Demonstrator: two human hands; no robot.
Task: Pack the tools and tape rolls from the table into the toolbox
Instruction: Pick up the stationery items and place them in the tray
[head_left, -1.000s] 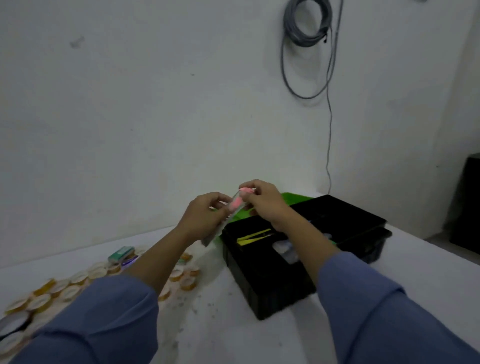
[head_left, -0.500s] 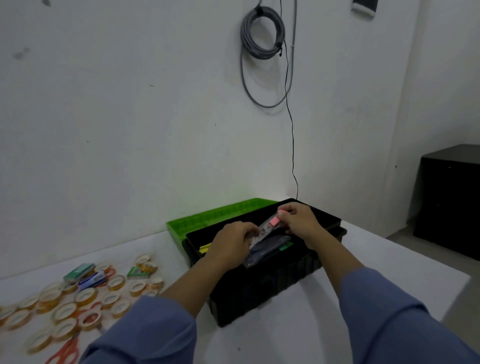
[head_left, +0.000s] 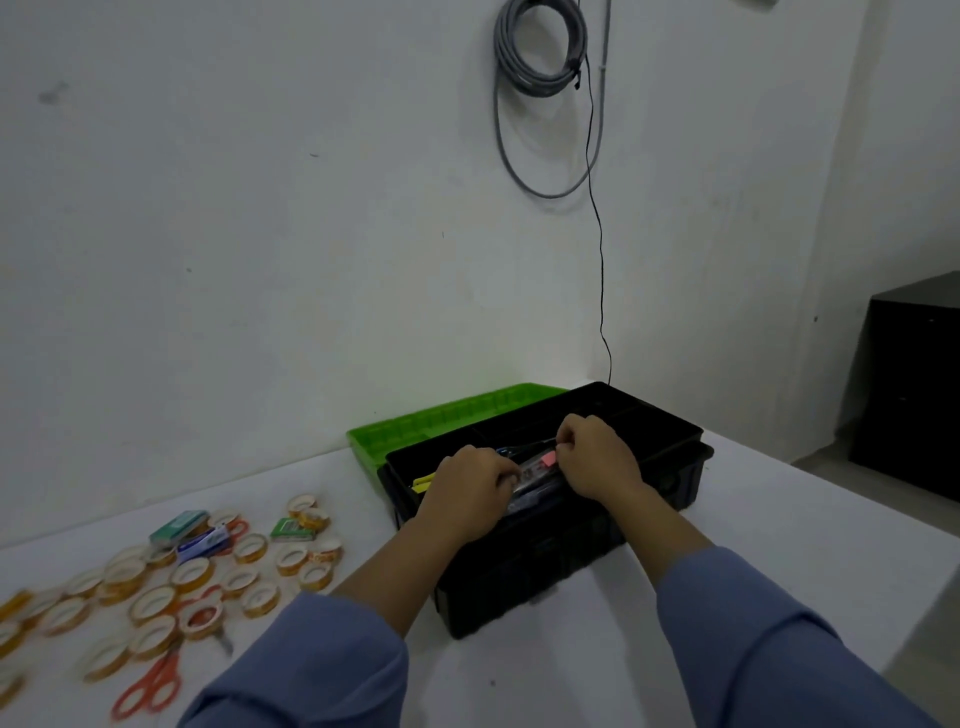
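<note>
Both my hands are curled, knuckles up, forearms in blue sleeves. My left hand (head_left: 470, 486) grips one end of the packet (head_left: 537, 467); my right hand (head_left: 597, 452) pinches the other end. The packet is clear, shiny plastic, long and flat, with a pink tag by my right fingers. Its contents are too dark to make out. It sits just over the open toolbox (head_left: 545, 561), black ribbed plastic, right under my hands. A yellow piece (head_left: 423, 480) shows inside, left of my left hand. The green lid (head_left: 447, 421) lies flat beyond. Far left on the white table (head_left: 753, 545): tape rolls (head_left: 192, 574), round and amber, and orange scissors (head_left: 150, 686).
</note>
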